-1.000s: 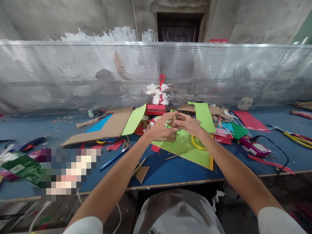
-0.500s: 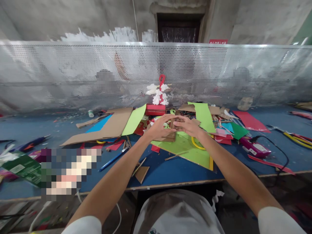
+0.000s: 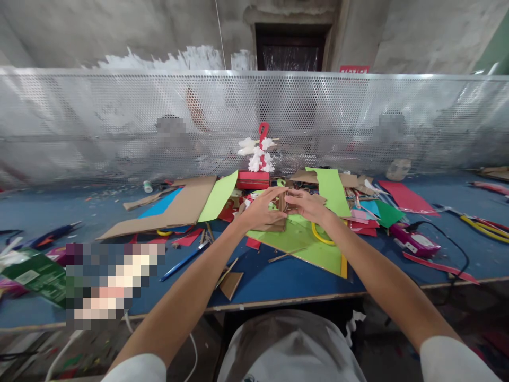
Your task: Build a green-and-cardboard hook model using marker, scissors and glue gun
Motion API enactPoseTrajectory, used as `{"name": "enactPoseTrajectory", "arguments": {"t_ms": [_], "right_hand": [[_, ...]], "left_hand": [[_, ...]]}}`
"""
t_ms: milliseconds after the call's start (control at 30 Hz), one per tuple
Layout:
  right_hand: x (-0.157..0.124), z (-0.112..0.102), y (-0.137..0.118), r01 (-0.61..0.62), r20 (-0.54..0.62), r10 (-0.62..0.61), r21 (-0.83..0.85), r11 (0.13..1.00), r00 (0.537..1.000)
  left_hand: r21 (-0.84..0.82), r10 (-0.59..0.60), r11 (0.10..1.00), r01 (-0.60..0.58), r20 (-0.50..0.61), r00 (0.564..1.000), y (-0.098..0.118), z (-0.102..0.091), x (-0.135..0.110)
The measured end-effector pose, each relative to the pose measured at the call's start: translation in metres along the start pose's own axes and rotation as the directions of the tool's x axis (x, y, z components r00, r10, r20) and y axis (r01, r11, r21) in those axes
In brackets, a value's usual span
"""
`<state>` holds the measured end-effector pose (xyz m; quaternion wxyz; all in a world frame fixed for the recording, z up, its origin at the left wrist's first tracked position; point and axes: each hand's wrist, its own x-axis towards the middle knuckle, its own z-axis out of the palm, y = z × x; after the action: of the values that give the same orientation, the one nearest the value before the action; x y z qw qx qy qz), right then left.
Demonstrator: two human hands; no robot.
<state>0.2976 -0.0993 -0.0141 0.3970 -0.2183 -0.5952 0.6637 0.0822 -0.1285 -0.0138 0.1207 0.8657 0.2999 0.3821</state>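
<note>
Head view: the left hand [image 3: 260, 210] and the right hand [image 3: 307, 205] are brought together above the middle of the blue table [image 3: 278, 281], and the fingertips of both pinch one small brown cardboard piece [image 3: 282, 201] between them. The piece is held just above the flat green sheet [image 3: 304, 241], in front of the red box [image 3: 253, 179]. Probable faults: the thin piece may buckle or crease if the opposing fingertips press unevenly. It may also slip out and drop among the scraps below, where brown offcuts of similar colour would make it hard to find. A forearm lying low over the table may drag the green sheet or the yellow ring [image 3: 321, 234] lying on it. The pink glue gun [image 3: 413, 240] lies near the right forearm, and its black cord [image 3: 457, 249] loops close to the table edge, so a snag could pull the gun off. Count: two hands, one held cardboard piece, one flat green sheet, one red box, one yellow ring, one glue gun, one blue pen [image 3: 185, 260].
</note>
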Motion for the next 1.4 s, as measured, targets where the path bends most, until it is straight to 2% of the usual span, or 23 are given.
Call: {"name": "enactPoseTrajectory", "arguments": {"t_ms": [300, 467, 667, 867, 1000, 1133, 1200, 1267, 1333, 1400], "right_hand": [[-0.001, 0.001, 0.0, -0.002, -0.021, 0.002, 0.003, 1.0, 1.0], [-0.001, 0.003, 0.002, 0.011, -0.027, -0.01, 0.016, 1.0, 1.0], [0.0, 0.006, 0.004, 0.04, -0.001, -0.04, 0.054, 0.998, 0.999], [-0.001, 0.009, 0.001, 0.04, -0.037, -0.039, 0.021, 0.999, 0.999], [0.001, 0.007, 0.003, 0.045, -0.043, -0.044, 0.014, 0.999, 0.998], [0.003, 0.004, 0.006, 0.107, -0.052, -0.106, 0.005, 0.994, 0.993], [0.002, 0.002, 0.004, 0.177, -0.056, -0.181, -0.076, 0.981, 0.982], [0.0, 0.001, 0.001, 0.247, -0.048, -0.266, -0.248, 0.937, 0.963], [-0.002, 0.0, -0.002, 0.304, -0.021, -0.348, -0.44, 0.845, 0.937], [-0.002, 0.001, -0.002, 0.347, 0.027, -0.41, -0.586, 0.732, 0.912]], "left_hand": [[-0.068, -0.037, 0.997, 0.036, -0.015, 0.999, 0.008, 0.0, -0.001], [-0.02, -0.004, 1.0, 0.003, -0.051, 0.999, 0.012, -0.003, 0.001], [-0.059, 0.009, 0.998, -0.013, -0.077, 0.997, 0.013, -0.004, 0.002], [-0.068, 0.056, 0.996, -0.061, -0.073, 0.996, 0.012, -0.005, 0.002], [-0.076, 0.013, 0.997, -0.017, -0.055, 0.998, 0.013, -0.005, 0.002], [-0.207, -0.075, 0.977, 0.044, -0.142, 0.987, 0.013, -0.005, 0.002], [-0.374, -0.193, 0.92, 0.113, -0.186, 0.963, 0.011, -0.007, 0.003], [-0.568, -0.357, 0.798, 0.2, -0.179, 0.917, 0.008, -0.009, 0.004], [-0.715, -0.496, 0.637, 0.288, -0.094, 0.863, 0.005, -0.011, 0.005], [-0.782, -0.566, 0.503, 0.368, 0.024, 0.824, 0.005, -0.012, 0.005]]}}
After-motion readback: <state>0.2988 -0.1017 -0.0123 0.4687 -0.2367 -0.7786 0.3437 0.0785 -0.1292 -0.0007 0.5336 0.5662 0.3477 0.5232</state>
